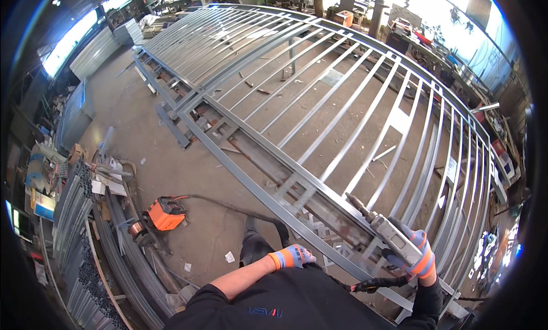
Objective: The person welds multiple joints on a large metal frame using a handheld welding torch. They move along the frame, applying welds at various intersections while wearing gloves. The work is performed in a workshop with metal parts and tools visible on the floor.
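Note:
My right hand (421, 254), in a grey, orange and blue glove, is wrapped round the grip of a silver-bodied welding gun (394, 239). The gun's dark, narrow nozzle points up and left, at the near rail of a large metal frame (319, 187). A black cable (379, 283) runs beneath the gun near my wrist. My left hand (292, 256), gloved alike, rests by my dark-trousered knee with its fingers loosely laid out and holds nothing I can see. The frame has many parallel bars and stretches far back to the left.
An orange box-shaped machine (166, 212) with a dark cable stands on the floor to the left, next to a copper-coloured spool (137, 229). Bundled metal tubes (77, 244) lie at the far left. Small metal plates (322, 233) lie under the frame's near edge. Cluttered benches line the back right.

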A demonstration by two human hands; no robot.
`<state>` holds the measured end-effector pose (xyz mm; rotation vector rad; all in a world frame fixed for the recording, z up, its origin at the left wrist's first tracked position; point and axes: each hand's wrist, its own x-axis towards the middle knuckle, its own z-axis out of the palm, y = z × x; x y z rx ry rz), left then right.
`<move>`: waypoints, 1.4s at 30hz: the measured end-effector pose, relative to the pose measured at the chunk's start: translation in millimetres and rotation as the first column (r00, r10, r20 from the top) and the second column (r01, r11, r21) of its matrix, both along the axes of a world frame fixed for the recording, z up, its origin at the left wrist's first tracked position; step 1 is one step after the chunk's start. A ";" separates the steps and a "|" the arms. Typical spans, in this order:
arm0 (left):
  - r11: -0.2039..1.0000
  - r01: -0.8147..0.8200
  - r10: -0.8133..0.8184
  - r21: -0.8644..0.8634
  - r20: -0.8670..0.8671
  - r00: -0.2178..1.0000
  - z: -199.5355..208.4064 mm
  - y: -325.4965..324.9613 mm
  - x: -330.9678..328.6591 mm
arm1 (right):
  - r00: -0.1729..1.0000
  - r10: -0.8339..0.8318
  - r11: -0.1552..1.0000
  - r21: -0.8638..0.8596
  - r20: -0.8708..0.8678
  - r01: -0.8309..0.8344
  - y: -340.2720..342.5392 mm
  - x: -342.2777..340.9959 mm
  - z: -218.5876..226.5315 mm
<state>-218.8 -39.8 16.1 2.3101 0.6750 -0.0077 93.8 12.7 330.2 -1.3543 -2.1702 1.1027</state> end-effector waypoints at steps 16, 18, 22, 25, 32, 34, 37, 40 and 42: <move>0.975 0.100 -0.082 -0.196 0.097 0.992 -42.9 117.4 -265.5 | 0.620 0.278 0.883 0.059 0.734 -0.466 251.5 -529.2 -134.6; 0.966 0.104 -0.074 -0.235 0.134 0.988 -49.0 114.5 -279.5 | 0.593 0.284 0.883 0.035 0.754 -0.468 277.4 -558.6 -164.8; 0.951 0.132 -0.075 -0.280 0.206 0.976 -57.4 113.6 -309.2 | 0.618 0.228 0.948 -0.025 0.753 -0.318 308.1 -583.9 -206.8; 0.935 0.166 -0.101 -0.313 0.213 0.972 -61.1 116.5 -321.8 | 0.635 0.191 0.956 0.005 0.749 -0.293 316.7 -586.0 -218.8; 0.925 0.231 -0.163 -0.302 0.232 0.959 -65.4 114.5 -331.7 | 0.710 0.152 0.974 0.018 0.688 -0.226 309.9 -585.6 -227.6; 0.919 0.241 -0.171 -0.313 0.237 0.956 -63.3 115.6 -334.6 | 0.711 0.150 0.974 0.021 0.687 -0.226 309.6 -587.9 -226.5; 0.919 0.238 -0.160 -0.315 0.252 0.954 -60.9 115.9 -339.4 | 0.717 0.129 0.972 0.057 0.685 -0.229 306.6 -587.4 -229.5; 0.920 0.253 -0.177 -0.298 0.260 0.949 -61.3 114.5 -341.5 | 0.734 0.118 0.971 0.078 0.669 -0.227 305.5 -585.5 -234.2; 0.918 0.267 -0.192 -0.292 0.262 0.946 -60.5 114.0 -341.7 | 0.716 0.131 0.978 0.030 0.686 -0.207 306.7 -586.2 -232.4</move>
